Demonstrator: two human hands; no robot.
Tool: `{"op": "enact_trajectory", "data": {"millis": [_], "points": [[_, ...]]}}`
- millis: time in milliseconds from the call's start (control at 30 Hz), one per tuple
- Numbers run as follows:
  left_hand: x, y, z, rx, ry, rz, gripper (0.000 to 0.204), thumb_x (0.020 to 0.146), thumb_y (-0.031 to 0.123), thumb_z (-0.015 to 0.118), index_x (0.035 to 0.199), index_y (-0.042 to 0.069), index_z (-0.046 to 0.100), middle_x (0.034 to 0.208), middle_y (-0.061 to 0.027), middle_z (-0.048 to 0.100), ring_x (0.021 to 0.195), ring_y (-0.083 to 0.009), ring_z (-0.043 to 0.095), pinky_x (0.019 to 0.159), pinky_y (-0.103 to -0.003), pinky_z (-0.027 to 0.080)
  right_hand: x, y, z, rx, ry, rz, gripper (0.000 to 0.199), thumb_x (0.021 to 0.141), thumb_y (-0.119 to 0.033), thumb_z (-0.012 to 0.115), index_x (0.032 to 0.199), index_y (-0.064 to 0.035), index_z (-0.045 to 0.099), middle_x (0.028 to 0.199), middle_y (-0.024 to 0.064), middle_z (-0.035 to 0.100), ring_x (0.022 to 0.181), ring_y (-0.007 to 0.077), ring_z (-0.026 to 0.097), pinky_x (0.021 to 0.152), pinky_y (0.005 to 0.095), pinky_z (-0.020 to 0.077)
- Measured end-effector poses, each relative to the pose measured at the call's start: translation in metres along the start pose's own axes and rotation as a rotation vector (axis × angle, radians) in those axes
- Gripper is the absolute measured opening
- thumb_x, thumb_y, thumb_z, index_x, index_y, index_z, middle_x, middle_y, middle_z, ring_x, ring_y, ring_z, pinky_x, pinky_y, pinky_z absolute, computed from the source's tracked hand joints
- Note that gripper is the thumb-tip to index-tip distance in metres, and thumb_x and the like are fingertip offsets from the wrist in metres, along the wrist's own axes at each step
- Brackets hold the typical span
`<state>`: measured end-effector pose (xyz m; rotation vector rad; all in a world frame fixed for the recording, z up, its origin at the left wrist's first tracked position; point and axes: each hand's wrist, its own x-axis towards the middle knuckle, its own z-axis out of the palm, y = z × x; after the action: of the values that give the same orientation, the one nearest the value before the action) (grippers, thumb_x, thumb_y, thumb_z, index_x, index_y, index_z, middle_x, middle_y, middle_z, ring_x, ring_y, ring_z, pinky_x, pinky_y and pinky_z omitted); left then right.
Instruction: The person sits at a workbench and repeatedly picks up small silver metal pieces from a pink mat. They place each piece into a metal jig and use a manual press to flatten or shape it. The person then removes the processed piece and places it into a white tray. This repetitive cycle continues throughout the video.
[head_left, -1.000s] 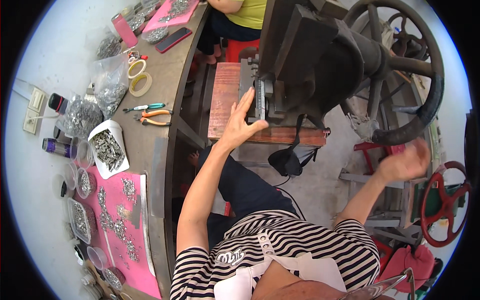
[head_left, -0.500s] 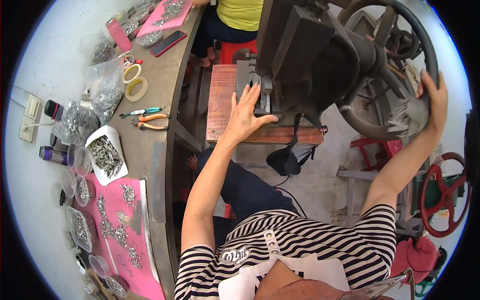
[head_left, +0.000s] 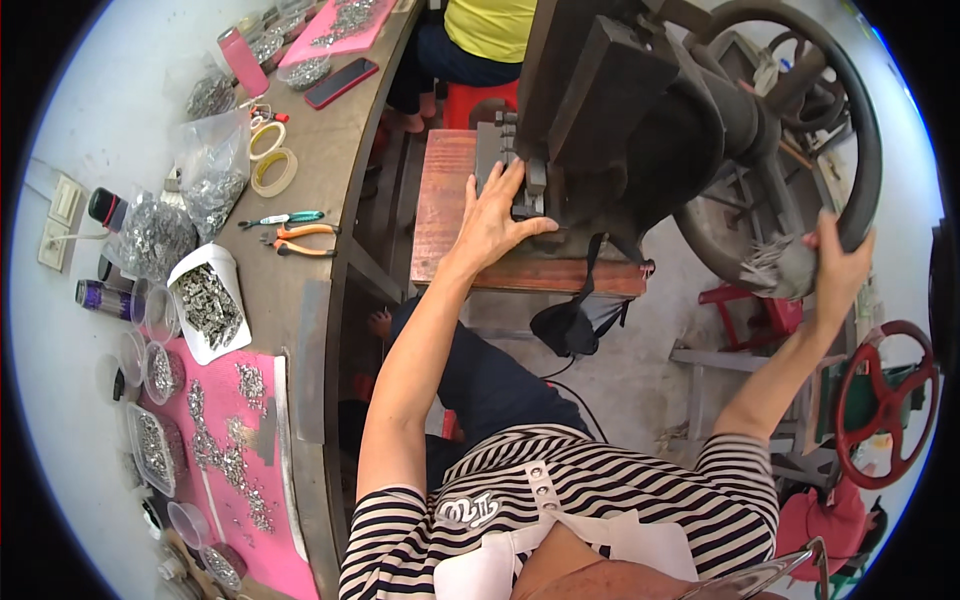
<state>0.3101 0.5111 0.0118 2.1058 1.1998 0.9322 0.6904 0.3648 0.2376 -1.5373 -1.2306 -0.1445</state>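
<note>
My left hand point(head_left: 495, 222) lies with fingers stretched and thumb spread over the metal fixture point(head_left: 492, 150) at the base of a dark press point(head_left: 610, 95). Whether a small part sits under the fingertips is hidden. The fixture rests on a reddish-brown wooden table point(head_left: 440, 190). Over on the right, my right hand point(head_left: 842, 268) is closed round the rim of the press's large dark handwheel point(head_left: 862, 140). A grey cloth wrapping point(head_left: 792, 268) with frayed ends is bound on the rim, right beside that hand.
Along the left runs a workbench point(head_left: 318, 150) with pliers point(head_left: 305, 238), tape rolls point(head_left: 272, 172), a phone point(head_left: 342, 83), a white tray point(head_left: 236, 335) of metal parts and a pink mat point(head_left: 285, 500). A black bag point(head_left: 565, 325) hangs off the table. Someone in yellow point(head_left: 487, 28) sits beyond.
My right hand has moved downward and to the left, turning the handwheel. The cloth wrapping has shifted the same way. My left hand stays nearly in place on the fixture.
</note>
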Motion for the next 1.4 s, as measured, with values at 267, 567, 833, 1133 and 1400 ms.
{"op": "enact_trajectory", "data": {"millis": [267, 567, 833, 1133, 1400], "points": [[0.004, 0.002, 0.003, -0.024, -0.012, -0.003, 0.114, 0.073, 0.063, 0.082, 0.156, -0.002, 0.038, 0.163, -0.0196, 0.038, 0.157, -0.0339, 0.024, 0.127, -0.055, 0.008, 0.139, -0.065, 0.003, -0.061, -0.354, -0.025, 0.045, 0.097, -0.028, 0.072, 0.128, 0.0013, 0.059, 0.076, -0.0007, 0.052, 0.061, 0.0072, 0.05, 0.059, 0.0229, 0.0439], [-0.008, -0.003, 0.004, 0.02, -0.017, 0.004, 0.111, 0.073, 0.061, 0.083, 0.156, 0.0, 0.04, 0.161, -0.0201, 0.041, 0.156, -0.0338, 0.024, 0.127, -0.054, 0.009, -0.053, 0.034, 0.022, -0.114, 0.271, -0.14, 0.037, 0.088, -0.013, 0.082, 0.112, 0.0013, 0.058, 0.093, 0.0099, 0.066, 0.074, 0.0148, 0.066, 0.073, 0.0297, 0.054], [0.007, -0.03, -0.025, -0.606, 0.105, -0.128, 0.066, 0.09, 0.02, 0.074, 0.148, -0.001, 0.052, 0.152, -0.0168, 0.055, 0.144, -0.0241, 0.047, 0.118, -0.037, 0.036, 0.105, -0.042, -0.004, -0.094, -0.059, -0.194, 0.074, 0.096, -0.028, 0.074, 0.156, -0.0026, 0.038, 0.141, 0.0155, 0.056, 0.115, 0.0215, 0.062, 0.098, 0.0315, 0.0478], [0.071, -0.053, -0.027, -0.325, -0.077, -0.012, 0.059, 0.083, 0.019, 0.074, 0.14, 0.014, 0.06, 0.126, -0.0141, 0.06, 0.122, -0.0323, 0.056, 0.111, -0.048, 0.035, 0.185, -0.033, -0.007, -0.216, -0.135, -0.35, 0.047, 0.104, -0.027, 0.062, 0.147, -0.0075, 0.056, 0.145, 0.0119, 0.06, 0.136, 0.0206, 0.053, 0.116, 0.0349, 0.0374], [-0.009, 0.006, -0.021, 0.258, 0.23, 0.243, 0.033, 0.082, 0.025, 0.081, 0.109, 0.011, 0.07, 0.108, -0.0075, 0.06, 0.109, -0.0297, 0.055, 0.1, -0.046, 0.035, 0.082, -0.087, 0.027, -0.126, 0.031, -0.553, 0.031, 0.1, -0.014, 0.065, 0.128, -0.0017, 0.069, 0.124, 0.0099, 0.071, 0.117, 0.0202, 0.065, 0.106, 0.032, 0.0461]]}}
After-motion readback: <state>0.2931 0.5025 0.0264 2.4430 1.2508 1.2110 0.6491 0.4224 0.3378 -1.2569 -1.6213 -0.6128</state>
